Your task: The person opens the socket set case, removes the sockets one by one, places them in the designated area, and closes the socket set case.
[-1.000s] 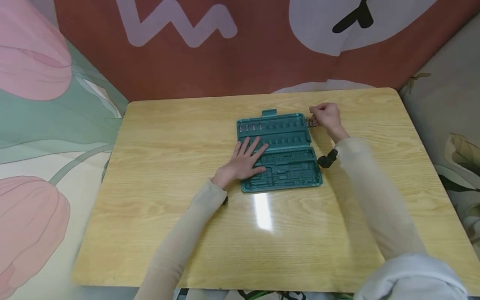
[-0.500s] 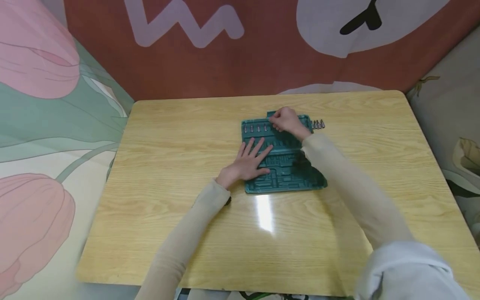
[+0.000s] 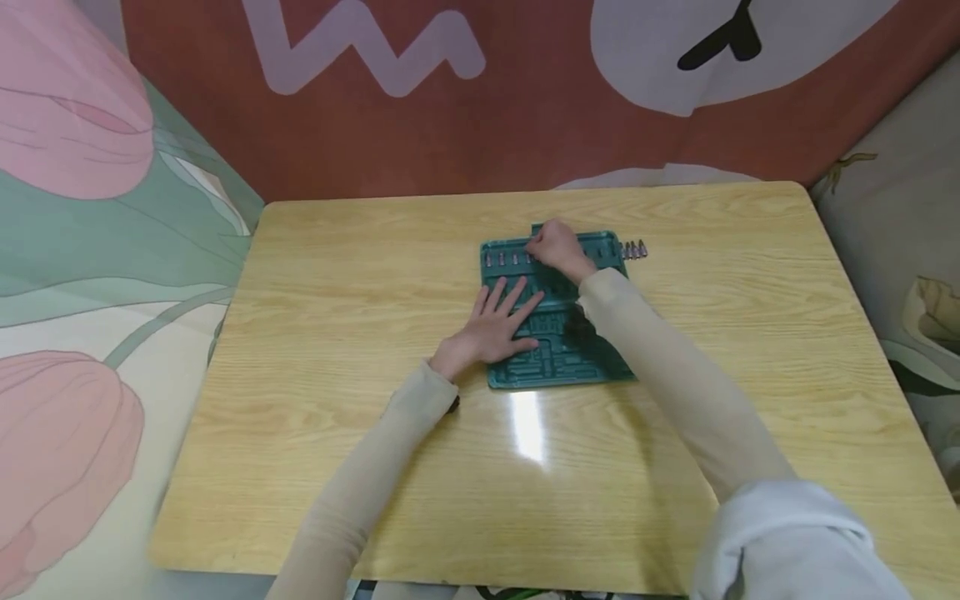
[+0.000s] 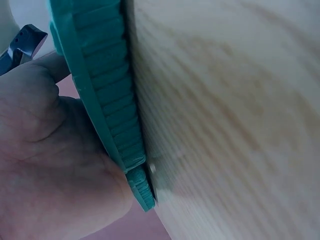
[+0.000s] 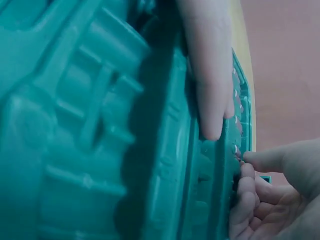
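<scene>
A green moulded tool case (image 3: pixel 555 377) lies opened flat on the table, its recesses showing. My left hand (image 3: pixel 491 332) rests on its left side with fingers spread; in the left wrist view the palm (image 4: pixel 50 160) lies against the case's edge. Over the upper half, my right hand (image 3: pixel 558 247) pinches a small metal bit at the top row of slots. The right wrist view shows thumb and index finger meeting on that bit (image 5: pixel 241 161), mostly hidden by them. Several small bits (image 3: pixel 502 259) stand in the slots to its left.
More bits (image 3: pixel 634 249) stand in a short row just right of the case's upper corner. A latch tab (image 3: pixel 536 228) sticks out at the case's back edge. The wooden table (image 3: pixel 337 333) meets a patterned backdrop (image 3: pixel 375 150) behind.
My right hand has moved left from the row of bits beside the case to the slots of its upper half, then slightly further left. My left hand has stayed on the case.
</scene>
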A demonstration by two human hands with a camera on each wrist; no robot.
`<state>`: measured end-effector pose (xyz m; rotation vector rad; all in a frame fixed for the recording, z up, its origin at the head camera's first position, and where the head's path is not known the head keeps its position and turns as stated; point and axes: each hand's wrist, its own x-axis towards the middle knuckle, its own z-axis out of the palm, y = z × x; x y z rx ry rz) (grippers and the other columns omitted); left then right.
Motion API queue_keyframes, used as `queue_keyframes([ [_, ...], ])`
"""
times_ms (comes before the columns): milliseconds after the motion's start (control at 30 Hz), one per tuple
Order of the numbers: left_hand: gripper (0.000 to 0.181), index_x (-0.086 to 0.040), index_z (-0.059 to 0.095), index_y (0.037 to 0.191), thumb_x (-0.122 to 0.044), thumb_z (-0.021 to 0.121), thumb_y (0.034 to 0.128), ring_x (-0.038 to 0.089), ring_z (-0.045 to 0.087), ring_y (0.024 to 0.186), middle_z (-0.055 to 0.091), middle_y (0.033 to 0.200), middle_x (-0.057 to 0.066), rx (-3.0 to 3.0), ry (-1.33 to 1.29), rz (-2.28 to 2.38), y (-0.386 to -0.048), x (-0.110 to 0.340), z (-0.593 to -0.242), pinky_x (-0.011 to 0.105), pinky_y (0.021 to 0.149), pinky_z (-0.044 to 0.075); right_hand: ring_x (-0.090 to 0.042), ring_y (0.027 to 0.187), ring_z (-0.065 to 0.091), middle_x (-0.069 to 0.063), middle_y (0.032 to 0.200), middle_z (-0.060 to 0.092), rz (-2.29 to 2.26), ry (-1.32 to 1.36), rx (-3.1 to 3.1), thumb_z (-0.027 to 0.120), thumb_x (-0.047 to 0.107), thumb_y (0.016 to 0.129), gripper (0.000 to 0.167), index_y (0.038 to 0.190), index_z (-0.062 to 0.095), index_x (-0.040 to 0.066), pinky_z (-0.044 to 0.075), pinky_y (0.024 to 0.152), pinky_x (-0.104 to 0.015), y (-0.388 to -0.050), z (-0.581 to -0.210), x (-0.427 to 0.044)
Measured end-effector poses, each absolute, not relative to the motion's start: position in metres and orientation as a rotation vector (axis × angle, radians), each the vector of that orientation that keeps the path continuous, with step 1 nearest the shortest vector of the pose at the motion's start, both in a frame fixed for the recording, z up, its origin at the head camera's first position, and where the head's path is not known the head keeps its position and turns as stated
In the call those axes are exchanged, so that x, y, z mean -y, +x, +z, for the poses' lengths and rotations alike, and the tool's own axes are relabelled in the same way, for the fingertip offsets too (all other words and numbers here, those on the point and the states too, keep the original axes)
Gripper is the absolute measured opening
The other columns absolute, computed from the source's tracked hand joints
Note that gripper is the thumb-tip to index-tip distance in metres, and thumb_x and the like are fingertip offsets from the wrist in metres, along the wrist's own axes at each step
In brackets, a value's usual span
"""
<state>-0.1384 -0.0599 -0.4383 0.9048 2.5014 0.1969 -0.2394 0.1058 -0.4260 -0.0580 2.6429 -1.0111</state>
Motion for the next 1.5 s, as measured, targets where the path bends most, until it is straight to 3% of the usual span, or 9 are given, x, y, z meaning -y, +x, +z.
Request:
queue_keyframes([
  [133, 0.076, -0.026, -0.003, 0.156, -0.056, 0.038, 0.0992, 0.034, -0.018, 0.143, -0.017, 0.16, 0.007, -2.511, 0.902, 0.205, -0.139, 0.062, -0.436, 0.052, 0.113, -0.009, -0.011, 0.038, 0.024, 0.002, 0.044, 0.033, -0.989, -0.028, -2.638, 0.055, 0.019, 0.098, 0.048, 0.051, 0.052, 0.008, 0.028, 0.043, -0.028, -0.24, -0.425, -0.101],
  [267, 0.077, -0.026, -0.003, 0.156, -0.057, 0.038, 0.099, 0.034, -0.018, 0.143, -0.017, 0.16, 0.008, -2.514, 0.906, 0.215, -0.14, 0.063, -0.438, 0.052, 0.112, -0.009, -0.012, 0.039, 0.027, 0.001, 0.045, 0.037, -1.036, 0.001, -2.598, 0.057, 0.021, 0.097, 0.044, 0.057, 0.058, 0.003, 0.034, 0.048, -0.03, -0.24, -0.424, -0.103],
  [500, 0.076, -0.026, -0.004, 0.156, -0.055, 0.038, 0.0995, 0.033, -0.022, 0.142, -0.02, 0.159, 0.007, -2.496, 0.901, 0.252, -0.14, 0.06, -0.444, 0.05, 0.111, -0.014, -0.016, 0.053, 0.05, -0.004, 0.067, 0.063, -1.199, 0.1, -2.518, 0.058, 0.022, 0.097, 0.03, 0.088, 0.075, -0.001, 0.044, 0.06, -0.034, -0.24, -0.427, -0.112],
  [700, 0.076, -0.025, -0.003, 0.156, -0.056, 0.037, 0.0994, 0.034, -0.019, 0.143, -0.017, 0.16, 0.008, -2.516, 0.916, 0.228, -0.139, 0.058, -0.443, 0.051, 0.112, -0.012, -0.016, 0.056, 0.054, -0.008, 0.07, 0.064, -1.435, 0.202, -2.446, 0.057, 0.02, 0.097, 0.032, 0.086, 0.072, -0.006, 0.045, 0.054, -0.03, -0.242, -0.429, -0.114],
  [1033, 0.076, -0.025, -0.002, 0.157, -0.055, 0.038, 0.0996, 0.034, -0.019, 0.143, -0.018, 0.16, 0.007, -2.512, 0.921, 0.242, -0.138, 0.06, -0.443, 0.051, 0.112, -0.01, -0.017, 0.072, 0.06, -0.012, 0.091, 0.067, -1.42, 0.21, -2.396, 0.059, 0.021, 0.097, 0.031, 0.1, 0.071, -0.007, 0.051, 0.064, -0.029, -0.24, -0.426, -0.115],
  [1500, 0.077, -0.026, -0.004, 0.156, -0.056, 0.038, 0.0994, 0.032, -0.023, 0.142, -0.02, 0.159, 0.006, -2.5, 0.901, 0.253, -0.14, 0.059, -0.445, 0.051, 0.111, -0.014, -0.013, 0.07, 0.067, -0.01, 0.091, 0.066, -1.592, 0.228, -2.151, 0.061, 0.02, 0.097, 0.036, 0.122, 0.061, -0.006, 0.055, 0.068, -0.028, -0.243, -0.43, -0.134],
])
